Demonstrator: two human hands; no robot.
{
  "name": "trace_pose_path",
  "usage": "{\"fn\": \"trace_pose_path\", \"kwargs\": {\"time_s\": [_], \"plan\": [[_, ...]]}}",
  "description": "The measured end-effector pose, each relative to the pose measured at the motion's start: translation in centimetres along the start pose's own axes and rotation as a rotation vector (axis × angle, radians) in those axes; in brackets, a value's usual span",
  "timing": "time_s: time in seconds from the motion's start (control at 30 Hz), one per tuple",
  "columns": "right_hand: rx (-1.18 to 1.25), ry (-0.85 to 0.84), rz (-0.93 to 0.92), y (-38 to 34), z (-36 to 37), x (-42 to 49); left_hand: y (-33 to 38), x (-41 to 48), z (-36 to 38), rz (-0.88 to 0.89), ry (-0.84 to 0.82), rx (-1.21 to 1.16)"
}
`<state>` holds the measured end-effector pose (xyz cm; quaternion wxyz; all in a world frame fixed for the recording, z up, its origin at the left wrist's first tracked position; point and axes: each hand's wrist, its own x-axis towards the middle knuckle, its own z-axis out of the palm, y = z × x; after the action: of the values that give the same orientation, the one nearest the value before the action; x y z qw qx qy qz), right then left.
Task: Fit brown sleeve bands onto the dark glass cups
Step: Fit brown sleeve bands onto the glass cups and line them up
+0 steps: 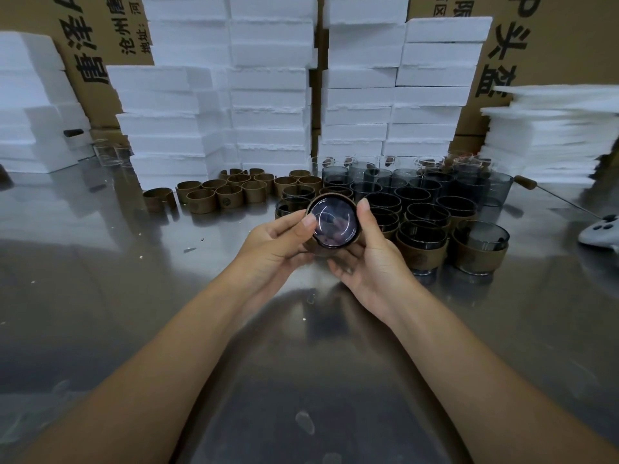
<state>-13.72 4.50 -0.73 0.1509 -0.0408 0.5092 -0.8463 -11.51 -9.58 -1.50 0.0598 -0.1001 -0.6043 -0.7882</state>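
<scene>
Both hands hold one dark glass cup (334, 223) above the table, its base turned toward me. A brown sleeve band (357, 233) wraps around the cup's side. My left hand (278, 244) grips it from the left, thumb on the glass bottom. My right hand (370, 259) grips it from the right, thumb at the upper rim. Loose brown sleeve bands (214, 194) stand in a cluster at the middle left. Bare dark glass cups (412, 185) crowd the middle right. Cups with bands fitted (479, 249) stand in front of them.
The metal table (134, 279) is shiny and reflective. White foam blocks (268, 95) are stacked behind the cups, with cardboard boxes (100, 45) further back. A stack of foam sheets (552, 139) sits at the right. A white device (599, 231) lies at the right edge.
</scene>
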Motion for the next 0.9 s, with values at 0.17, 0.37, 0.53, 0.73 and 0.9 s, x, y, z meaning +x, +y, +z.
{"fn": "trace_pose_path", "kwargs": {"time_s": [0.17,0.37,0.53,0.73,0.9], "plan": [[0.099,0.014,0.075,-0.02,0.11,0.03,-0.18,0.00,0.13,0.009,0.020,-0.006],[0.299,0.032,0.159,-0.21,0.27,-0.24,-0.32,0.03,0.42,0.013,0.056,-0.070],[0.313,0.013,0.174,-0.32,0.12,-0.15,-0.22,-0.05,0.42,0.030,0.051,-0.080],[0.311,-0.036,0.164,-0.41,-0.09,-0.21,0.08,-0.17,0.48,0.029,0.052,-0.096],[0.078,-0.048,0.097,0.15,-0.01,-0.01,0.40,0.01,0.31,0.036,0.084,-0.121]]}}
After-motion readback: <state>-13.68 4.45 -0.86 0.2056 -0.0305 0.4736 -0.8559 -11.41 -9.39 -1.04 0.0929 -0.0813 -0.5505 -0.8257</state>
